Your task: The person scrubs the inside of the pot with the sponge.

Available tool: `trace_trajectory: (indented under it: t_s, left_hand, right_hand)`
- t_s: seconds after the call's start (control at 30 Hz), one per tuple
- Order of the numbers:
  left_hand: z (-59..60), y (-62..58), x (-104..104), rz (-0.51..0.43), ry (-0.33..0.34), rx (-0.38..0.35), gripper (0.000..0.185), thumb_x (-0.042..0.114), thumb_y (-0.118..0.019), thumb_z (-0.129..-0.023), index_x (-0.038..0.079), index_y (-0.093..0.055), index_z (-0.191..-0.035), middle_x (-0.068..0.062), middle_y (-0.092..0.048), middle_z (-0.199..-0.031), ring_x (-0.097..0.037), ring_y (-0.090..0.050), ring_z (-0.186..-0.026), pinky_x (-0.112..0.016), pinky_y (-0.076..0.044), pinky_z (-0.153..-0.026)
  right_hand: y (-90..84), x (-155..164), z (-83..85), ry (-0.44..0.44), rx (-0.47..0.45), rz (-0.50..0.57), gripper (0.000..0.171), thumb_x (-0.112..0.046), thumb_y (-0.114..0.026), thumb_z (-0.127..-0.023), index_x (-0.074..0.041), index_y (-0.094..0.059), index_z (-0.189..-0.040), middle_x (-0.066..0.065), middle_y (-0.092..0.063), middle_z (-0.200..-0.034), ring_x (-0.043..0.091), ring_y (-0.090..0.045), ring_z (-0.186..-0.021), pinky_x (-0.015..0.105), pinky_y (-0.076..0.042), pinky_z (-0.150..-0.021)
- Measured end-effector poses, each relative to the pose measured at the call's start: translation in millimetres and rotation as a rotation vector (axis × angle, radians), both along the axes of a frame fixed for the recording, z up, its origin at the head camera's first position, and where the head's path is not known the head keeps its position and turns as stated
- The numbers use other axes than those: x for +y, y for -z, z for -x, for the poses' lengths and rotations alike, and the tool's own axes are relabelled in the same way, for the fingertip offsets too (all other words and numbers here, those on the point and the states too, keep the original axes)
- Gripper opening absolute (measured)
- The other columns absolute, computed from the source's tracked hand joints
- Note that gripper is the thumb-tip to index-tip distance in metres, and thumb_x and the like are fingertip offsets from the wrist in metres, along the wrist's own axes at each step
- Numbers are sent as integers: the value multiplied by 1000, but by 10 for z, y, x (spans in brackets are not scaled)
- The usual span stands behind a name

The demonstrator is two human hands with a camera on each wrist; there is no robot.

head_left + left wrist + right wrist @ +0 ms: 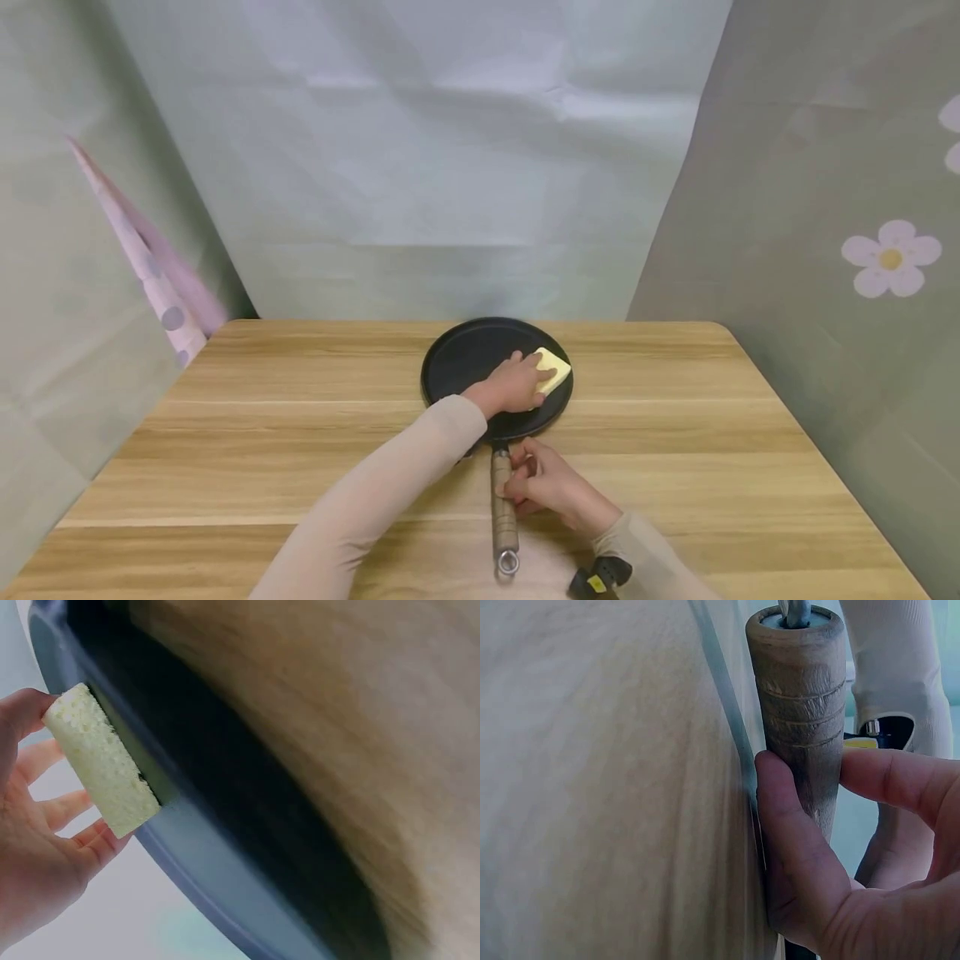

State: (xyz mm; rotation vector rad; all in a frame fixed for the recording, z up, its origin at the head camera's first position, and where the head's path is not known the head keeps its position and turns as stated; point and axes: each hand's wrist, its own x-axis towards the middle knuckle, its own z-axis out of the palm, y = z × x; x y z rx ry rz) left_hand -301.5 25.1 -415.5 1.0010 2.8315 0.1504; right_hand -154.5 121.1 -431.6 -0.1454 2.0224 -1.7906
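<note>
A round black frying pan [465, 358] lies on the table, its wooden handle [504, 517] pointing toward me. My left hand [516, 385] reaches over the pan and grips a pale yellow sponge [553, 372] against the right side of its surface. In the left wrist view, thumb and fingers hold the sponge [101, 761] at its two ends, and it touches the pan near the rim [225, 941]. With thumb and fingers, my right hand [551, 483] pinches the handle from the right. The right wrist view shows the wooden handle [802, 697] between thumb and fingers.
The wood-grained table [225, 450] has its far edge just behind the pan. A pale cloth backdrop [465, 167] hangs behind, with a flower-printed sheet [891, 258] on the right. A dark band [600, 577] is on my right wrist.
</note>
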Motion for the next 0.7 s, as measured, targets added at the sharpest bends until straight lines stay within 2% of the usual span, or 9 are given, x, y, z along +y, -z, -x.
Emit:
trace_trajectory:
  t_s: [0.17, 0.47, 0.7]
  left_hand:
    - [-48, -2, -45, -1, 24, -12, 53, 29, -59, -95, 26, -44, -146, -12, -30, -155, -42, -33, -134, -46, -36, -105]
    - [-127, 9, -155, -35, 107, -19, 53, 28, -61, -94, 24, -45, -145, -14, -29, -154, -45, -36, -131, -48, -35, -106]
    - [-217, -12, -234, -47, 134, -38, 54, 28, -62, -94, 23, -45, -145, -14, -30, -154, -45, -36, -131, -48, -35, -107]
  right_hand:
    - [13, -1, -2, 2, -5, 9, 34, 1, -67, -76, 3, -44, -102, 7, -52, -81, 17, -58, -67, 36, -56, -61]
    - [47, 16, 9, 4, -2, 9, 35, 1, -66, -76, 3, -44, -104, 8, -52, -82, 18, -58, -67, 37, -56, -61]
    - [48, 13, 9, 15, -11, -2, 36, 0, -67, -77, 3, -44, -105, 9, -51, -83, 18, -58, -68, 37, -56, -62]
